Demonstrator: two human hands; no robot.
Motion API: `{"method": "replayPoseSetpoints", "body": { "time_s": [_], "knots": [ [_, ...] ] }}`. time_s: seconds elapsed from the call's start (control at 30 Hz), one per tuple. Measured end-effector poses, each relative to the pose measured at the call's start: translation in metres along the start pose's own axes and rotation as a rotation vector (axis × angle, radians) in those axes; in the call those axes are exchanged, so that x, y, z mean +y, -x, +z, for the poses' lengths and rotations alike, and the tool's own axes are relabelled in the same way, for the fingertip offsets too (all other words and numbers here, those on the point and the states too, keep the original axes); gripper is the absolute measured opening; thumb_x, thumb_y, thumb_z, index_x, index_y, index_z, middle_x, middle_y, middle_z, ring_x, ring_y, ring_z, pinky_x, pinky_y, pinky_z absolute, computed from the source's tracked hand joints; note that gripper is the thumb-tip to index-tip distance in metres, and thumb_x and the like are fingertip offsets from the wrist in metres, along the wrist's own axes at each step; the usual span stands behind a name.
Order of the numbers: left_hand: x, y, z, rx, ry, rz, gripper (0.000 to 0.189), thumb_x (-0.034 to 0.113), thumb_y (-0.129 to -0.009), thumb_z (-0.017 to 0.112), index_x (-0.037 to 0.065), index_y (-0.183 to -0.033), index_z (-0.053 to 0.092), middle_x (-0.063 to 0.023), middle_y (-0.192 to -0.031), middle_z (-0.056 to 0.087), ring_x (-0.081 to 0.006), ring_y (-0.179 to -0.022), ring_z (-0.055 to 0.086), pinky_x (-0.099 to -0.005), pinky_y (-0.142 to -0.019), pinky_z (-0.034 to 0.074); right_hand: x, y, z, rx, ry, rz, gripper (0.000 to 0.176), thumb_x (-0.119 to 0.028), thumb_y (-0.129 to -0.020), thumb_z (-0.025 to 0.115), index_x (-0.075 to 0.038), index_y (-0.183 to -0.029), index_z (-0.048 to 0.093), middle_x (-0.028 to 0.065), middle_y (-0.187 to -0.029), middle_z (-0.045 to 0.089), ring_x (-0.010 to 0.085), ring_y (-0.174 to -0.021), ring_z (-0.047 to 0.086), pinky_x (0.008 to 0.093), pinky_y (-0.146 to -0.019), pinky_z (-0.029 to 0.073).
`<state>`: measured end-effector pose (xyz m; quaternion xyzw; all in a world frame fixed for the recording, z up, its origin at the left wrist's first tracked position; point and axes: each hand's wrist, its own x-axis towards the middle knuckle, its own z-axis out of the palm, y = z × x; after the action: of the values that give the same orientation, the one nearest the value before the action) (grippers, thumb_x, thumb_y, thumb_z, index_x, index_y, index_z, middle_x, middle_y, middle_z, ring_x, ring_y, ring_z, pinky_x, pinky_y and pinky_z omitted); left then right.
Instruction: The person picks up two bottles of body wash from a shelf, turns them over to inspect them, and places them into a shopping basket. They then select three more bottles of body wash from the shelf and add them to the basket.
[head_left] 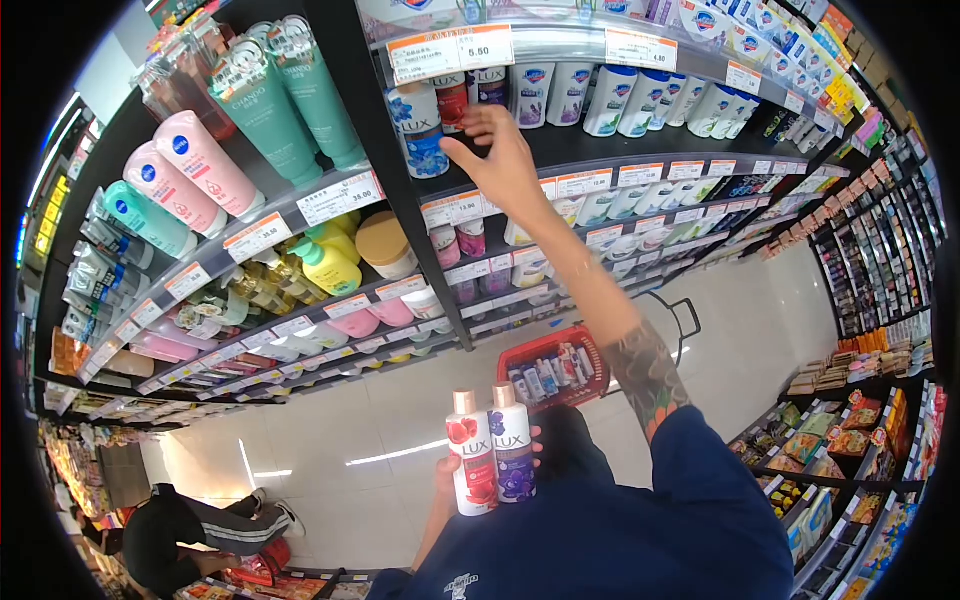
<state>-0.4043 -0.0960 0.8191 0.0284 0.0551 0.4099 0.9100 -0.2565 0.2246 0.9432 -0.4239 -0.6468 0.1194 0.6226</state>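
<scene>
Two LUX bottles are held upright side by side in my left hand [445, 478], close to my body: a white and red bottle [473, 455] and a white and purple bottle [512, 450]. My right hand [492, 155] reaches to the upper shelf, thumb and fingers apart, with nothing between them. Nearest to it stands a blue and white LUX bottle [418, 135], just left of the thumb. Behind the fingers are a red LUX bottle [451, 98] and a dark purple LUX bottle [491, 87], both partly hidden.
A red basket [508, 362] with several bottles stands on the floor below my right arm. Left of the black shelf divider [425, 210] are pink Nivea bottles [205, 160] and green tubes [265, 115]. A person in dark clothes [165, 540] bends down at the lower left.
</scene>
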Motion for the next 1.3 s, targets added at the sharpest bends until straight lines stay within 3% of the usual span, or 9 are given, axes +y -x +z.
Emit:
{"method": "replayPoseSetpoints", "body": {
  "time_s": [0.13,0.27,0.53,0.67,0.97,1.07,1.2,1.27,1.3],
  "knots": [
    [0.005,0.004,0.003,-0.02,0.007,0.043,0.104,0.045,-0.067,0.074,-0.006,-0.139,0.021,-0.0304,-0.137,0.033,-0.042,-0.121,0.044,-0.0502,-0.097,0.044,0.018,-0.029,0.024,-0.091,0.1,-0.125,0.053,-0.024,-0.073,0.077,0.004,-0.112,0.054,0.0146,-0.099,0.063,0.0248,-0.093,0.062,0.034,-0.085,0.048],
    [0.007,0.006,0.006,0.006,0.001,0.143,0.101,0.045,-0.068,0.072,-0.005,-0.14,0.021,-0.0308,-0.136,0.033,-0.0418,-0.122,0.043,-0.0512,-0.098,0.042,0.013,-0.027,0.031,-0.223,0.017,0.065,0.058,-0.024,-0.073,0.077,0.008,-0.113,0.052,0.0223,-0.11,0.058,0.032,-0.098,0.06,0.0364,-0.087,0.047],
    [0.022,0.007,0.011,0.069,-0.096,0.25,0.093,0.056,-0.072,0.063,0.001,-0.138,0.028,-0.0296,-0.13,0.039,-0.0424,-0.116,0.048,-0.0527,-0.094,0.045,-0.03,0.039,-0.015,0.062,0.112,-0.247,0.045,-0.011,-0.074,0.076,0.004,-0.108,0.052,0.0157,-0.104,0.055,0.0247,-0.095,0.057,0.0329,-0.084,0.045],
    [0.032,0.002,0.008,0.032,-0.096,0.252,0.099,0.059,-0.071,0.064,0.0,-0.14,0.024,-0.0295,-0.134,0.034,-0.0441,-0.118,0.045,-0.0564,-0.095,0.043,-0.071,0.091,-0.062,0.099,-0.241,-0.067,0.046,-0.007,-0.076,0.072,0.001,-0.114,0.047,0.0105,-0.105,0.057,0.0173,-0.09,0.057,0.0304,-0.08,0.046],
    [0.037,-0.019,0.037,0.101,-0.092,0.332,0.093,0.064,-0.074,0.053,0.002,-0.14,0.03,-0.0287,-0.138,0.034,-0.0424,-0.118,0.046,-0.0544,-0.094,0.043,-0.13,0.192,-0.107,-0.164,-0.877,1.239,0.029,-0.017,-0.091,0.058,0.0,-0.113,0.051,0.0061,-0.097,0.061,0.009,-0.083,0.059,0.0233,-0.072,0.049],
    [0.041,0.001,0.006,0.342,-0.306,0.317,0.085,0.06,-0.075,0.052,0.002,-0.135,0.036,-0.0252,-0.133,0.042,-0.0382,-0.117,0.048,-0.0499,-0.093,0.045,-0.125,0.231,-0.109,-0.198,-0.563,1.164,0.037,-0.022,-0.091,0.059,0.001,-0.119,0.05,0.0037,-0.096,0.06,0.0058,-0.083,0.055,0.0221,-0.074,0.047],
    [0.019,0.016,-0.033,0.304,0.011,0.464,0.075,0.054,-0.077,0.053,0.001,-0.128,0.044,-0.0208,-0.119,0.056,-0.0344,-0.104,0.058,-0.0462,-0.088,0.049,-0.134,0.233,-0.116,-0.164,-0.572,1.233,0.039,-0.022,-0.092,0.057,0.001,-0.122,0.046,0.0044,-0.1,0.059,0.0056,-0.085,0.055,0.0223,-0.075,0.047],
    [0.019,0.009,-0.015,-0.05,0.15,0.357,0.071,0.05,-0.077,0.056,0.0,-0.126,0.046,-0.0196,-0.114,0.059,-0.0317,-0.097,0.061,-0.0442,-0.084,0.051,-0.137,0.238,-0.12,-0.17,-0.586,1.282,0.039,-0.022,-0.093,0.056,0.001,-0.123,0.045,0.0051,-0.102,0.059,0.006,-0.087,0.055,0.0225,-0.076,0.047],
    [0.017,0.014,-0.013,0.034,0.105,0.389,0.069,0.048,-0.077,0.059,-0.001,-0.124,0.046,-0.0179,-0.113,0.059,-0.0294,-0.096,0.062,-0.0428,-0.081,0.053,-0.138,0.24,-0.122,-0.168,-0.599,1.312,0.039,-0.021,-0.094,0.055,0.001,-0.123,0.043,0.0057,-0.103,0.058,0.0064,-0.089,0.055,0.0226,-0.077,0.047]
  ]
}}
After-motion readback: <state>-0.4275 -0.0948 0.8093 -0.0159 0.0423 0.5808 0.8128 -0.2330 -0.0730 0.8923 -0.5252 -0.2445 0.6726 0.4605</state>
